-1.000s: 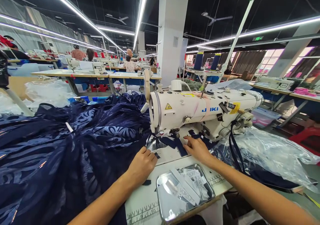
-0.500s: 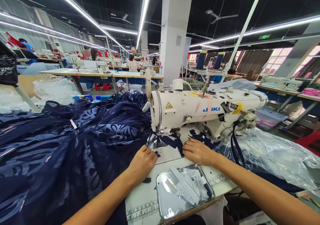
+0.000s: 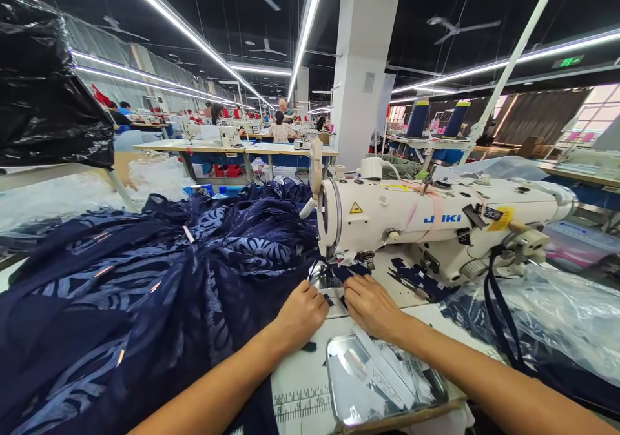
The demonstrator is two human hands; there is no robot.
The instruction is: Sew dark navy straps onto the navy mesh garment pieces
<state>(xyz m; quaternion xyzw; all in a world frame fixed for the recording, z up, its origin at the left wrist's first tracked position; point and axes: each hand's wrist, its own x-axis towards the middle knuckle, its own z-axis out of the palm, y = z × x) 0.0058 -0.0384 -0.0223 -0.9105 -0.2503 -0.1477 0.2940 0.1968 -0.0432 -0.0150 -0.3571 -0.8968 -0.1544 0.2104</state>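
My left hand (image 3: 299,315) rests with curled fingers on the edge of a navy patterned fabric (image 3: 159,293), just left of the needle of a white sewing machine (image 3: 436,219). My right hand (image 3: 371,306) lies beside it with fingers pressed flat on a small navy fabric piece (image 3: 346,273) under the presser foot. Both hands are nearly touching in front of the needle. The fabric spreads in a large heap over the table to the left.
A metal tray (image 3: 349,393) with white labels sits at the table's front edge. Clear plastic sheeting (image 3: 566,312) lies to the right, a black plastic bag (image 3: 43,93) hangs upper left. Other people sit at sewing tables (image 3: 232,148) behind.
My right hand has slid left toward the needle and now sits close to my left hand. The view has shifted, so the machine appears further right.
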